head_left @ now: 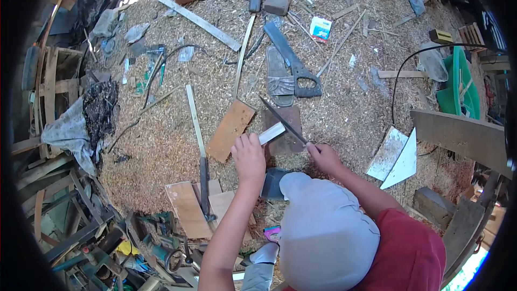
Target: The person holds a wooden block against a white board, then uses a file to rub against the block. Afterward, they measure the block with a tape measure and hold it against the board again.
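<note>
Steadying the strip [272,133] over the board [281,146] looks key to even strokes, the left hand [249,157] clasping one end, the right hand [325,158] gripping the file [283,118] by the other, while the plank [231,129] crowds the board's left and the sandal [280,82] and saw [286,48] lie beyond it.

Whitish strip [272,133], dark blade [283,118], orange-brown board [230,130], green tub [473,94], red shirt [413,253], pale grey cap [328,231].
</note>
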{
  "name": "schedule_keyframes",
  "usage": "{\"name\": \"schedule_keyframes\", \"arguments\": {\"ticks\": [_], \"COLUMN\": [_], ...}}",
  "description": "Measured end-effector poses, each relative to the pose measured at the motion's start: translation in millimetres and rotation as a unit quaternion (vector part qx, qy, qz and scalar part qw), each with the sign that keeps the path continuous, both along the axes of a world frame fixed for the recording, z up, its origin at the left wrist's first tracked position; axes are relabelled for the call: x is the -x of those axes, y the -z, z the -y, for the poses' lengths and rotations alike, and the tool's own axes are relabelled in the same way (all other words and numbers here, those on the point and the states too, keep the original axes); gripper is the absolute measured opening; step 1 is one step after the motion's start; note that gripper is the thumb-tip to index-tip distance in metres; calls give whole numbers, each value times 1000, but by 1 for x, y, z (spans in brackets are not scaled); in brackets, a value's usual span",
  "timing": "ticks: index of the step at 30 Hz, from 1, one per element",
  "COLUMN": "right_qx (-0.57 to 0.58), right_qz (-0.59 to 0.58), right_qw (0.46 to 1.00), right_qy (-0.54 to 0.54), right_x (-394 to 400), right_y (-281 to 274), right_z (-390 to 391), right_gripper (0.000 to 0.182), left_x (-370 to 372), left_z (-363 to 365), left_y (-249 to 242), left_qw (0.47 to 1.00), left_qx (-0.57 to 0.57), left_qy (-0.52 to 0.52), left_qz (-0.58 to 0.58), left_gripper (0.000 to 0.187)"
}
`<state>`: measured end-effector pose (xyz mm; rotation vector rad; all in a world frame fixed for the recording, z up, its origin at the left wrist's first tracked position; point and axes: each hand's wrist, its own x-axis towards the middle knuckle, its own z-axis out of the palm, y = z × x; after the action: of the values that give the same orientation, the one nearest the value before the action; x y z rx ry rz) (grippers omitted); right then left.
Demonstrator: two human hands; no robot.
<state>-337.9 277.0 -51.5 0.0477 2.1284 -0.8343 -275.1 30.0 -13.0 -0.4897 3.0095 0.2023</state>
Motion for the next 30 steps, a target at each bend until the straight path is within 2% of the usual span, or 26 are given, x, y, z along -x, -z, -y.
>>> {"name": "schedule_keyframes", "arguments": {"ticks": [2,5,8,11,14,15,19,22,25,28,30], "right_qx": [21,167,239,23,39,42,235,94,72,143,202], "right_qz": [15,-5,-56,-43,39,-9,10,2,101,20,-1], "right_qw": [999,982,965,998,998,999,965,995,984,984,974], "right_qy": [18,83,91,-31,33,22,114,32,128,100,103], "right_x": [10,8,9,5,5,4,-3,-9,-8,-13,-18], "right_y": [-29,-29,-45,-16,1,-2,-29,-3,-10,-24,-21], "right_z": [12,15,16,7,-5,-5,3,2,-3,-11,-18], "right_gripper": [57,57,55,53,52,52,50,44,43,46,48], "left_x": [-1,0,1,3,7,6,2,4,4,2,4], "left_z": [-3,-11,-14,-12,-14,-15,-16,-17,-14,-17,-19], "left_y": [3,7,6,2,4,3,4,-1,1,7,6], "left_qw": [1000,998,998,998,997,996,994,995,996,990,991], "left_qx": [17,46,43,43,57,74,93,67,56,123,100], "left_qy": [-4,-17,-22,-27,-36,-30,-24,-33,-39,-24,-38], "left_qz": [18,42,40,35,38,46,59,68,62,69,79], "left_gripper": [24,26,28,31,29,27,25,34,36,24,31]}}
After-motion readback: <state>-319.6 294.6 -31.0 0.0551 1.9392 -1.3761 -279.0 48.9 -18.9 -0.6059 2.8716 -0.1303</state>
